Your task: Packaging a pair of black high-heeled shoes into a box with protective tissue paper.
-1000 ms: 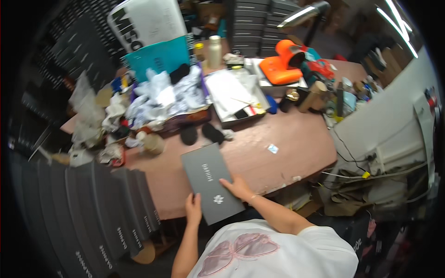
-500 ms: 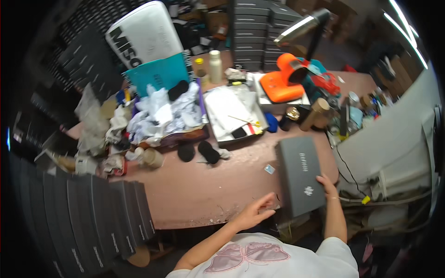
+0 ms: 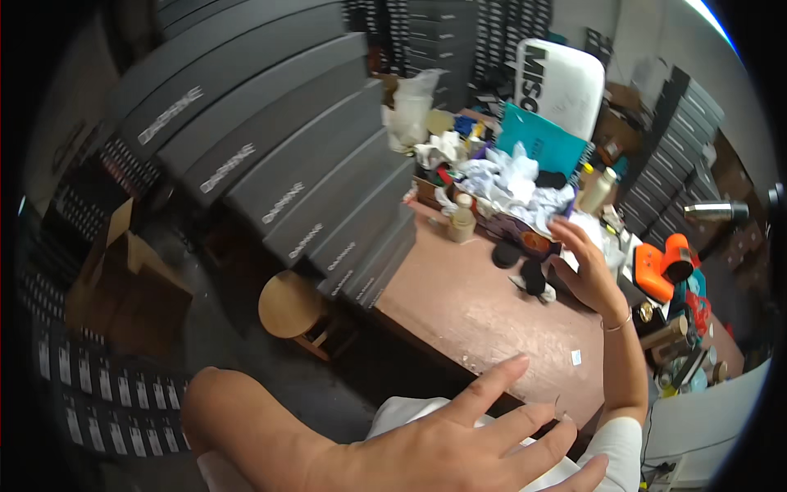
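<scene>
Low in the frame, close under the head camera, the left hand (image 3: 459,447) lies spread, fingers apart and reaching toward the right, with nothing in its grasp; its forearm runs off toward the lower left. At right of centre the right hand (image 3: 584,275) is raised above the reddish-brown surface (image 3: 484,316), palm turned inward, fingers loosely curled and parted, holding nothing, with a thin bracelet at the wrist.

Nearest the right hand are two small black pads (image 3: 520,265) lying just left of its palm, on the surface and apart from the fingers. One is rounder and lies upper left; the other is more oval, its long axis running roughly up and down the frame, with a scrap of white paper beside it. The right hand is far nearer to them than the left.

Behind them toward upper centre sits a box of crumpled white paper (image 3: 512,184), a small tan bottle (image 3: 461,220) at its left corner. An orange tool (image 3: 662,266) lies at the right edge. Long grey boxes (image 3: 279,156) are stacked across the upper left, and a round wooden stool (image 3: 288,305) stands below them.
</scene>
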### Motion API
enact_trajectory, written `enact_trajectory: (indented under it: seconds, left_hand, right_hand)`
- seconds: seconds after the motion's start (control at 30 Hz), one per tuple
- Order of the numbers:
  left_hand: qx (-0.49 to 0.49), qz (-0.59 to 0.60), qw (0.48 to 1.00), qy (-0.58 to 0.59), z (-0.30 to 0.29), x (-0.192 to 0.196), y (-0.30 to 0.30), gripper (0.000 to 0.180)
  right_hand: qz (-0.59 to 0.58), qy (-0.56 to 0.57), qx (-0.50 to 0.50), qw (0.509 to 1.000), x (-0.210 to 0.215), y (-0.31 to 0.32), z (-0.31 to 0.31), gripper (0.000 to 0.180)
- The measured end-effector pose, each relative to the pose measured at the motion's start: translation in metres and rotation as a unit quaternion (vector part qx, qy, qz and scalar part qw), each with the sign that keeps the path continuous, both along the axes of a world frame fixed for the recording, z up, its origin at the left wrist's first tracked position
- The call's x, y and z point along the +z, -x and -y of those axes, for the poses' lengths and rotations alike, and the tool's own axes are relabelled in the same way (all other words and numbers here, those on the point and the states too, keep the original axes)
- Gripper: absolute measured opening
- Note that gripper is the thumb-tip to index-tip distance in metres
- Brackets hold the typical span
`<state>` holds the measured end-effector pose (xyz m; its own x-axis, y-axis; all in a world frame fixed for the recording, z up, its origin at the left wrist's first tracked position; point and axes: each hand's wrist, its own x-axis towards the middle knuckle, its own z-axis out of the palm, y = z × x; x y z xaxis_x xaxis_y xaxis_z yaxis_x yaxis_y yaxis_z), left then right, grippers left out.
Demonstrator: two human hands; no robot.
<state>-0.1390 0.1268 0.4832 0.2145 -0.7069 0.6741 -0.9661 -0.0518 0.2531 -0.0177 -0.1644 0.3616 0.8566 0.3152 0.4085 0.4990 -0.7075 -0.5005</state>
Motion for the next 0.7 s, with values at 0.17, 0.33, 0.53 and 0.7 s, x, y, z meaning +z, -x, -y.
enact_trajectory:
  seconds: [0.17,0.33,0.53,0.7]
  left_hand:
    - [0.057,0.016,0.994,-0.094,-0.064,0.023,0.048,0.022]
    - [0.225,0.203,0.953,-0.026,-0.088,0.010,0.078,0.033]
    - [0.117,0.060,0.989,-0.063,-0.134,-0.022,0.061,0.041]
    - [0.194,-0.164,0.964,0.079,-0.152,-0.073,-0.017,0.056]
  right_hand:
    - [0.389,0.145,0.188,0.890,0.171,-0.022,-0.225,0.069]
    - [0.521,0.198,0.138,0.819,0.250,-0.020,-0.378,0.095]
    - [0.567,0.181,0.082,0.800,0.240,-0.051,-0.390,0.079]
    - [0.480,0.075,0.042,0.873,0.252,-0.001,-0.242,0.097]
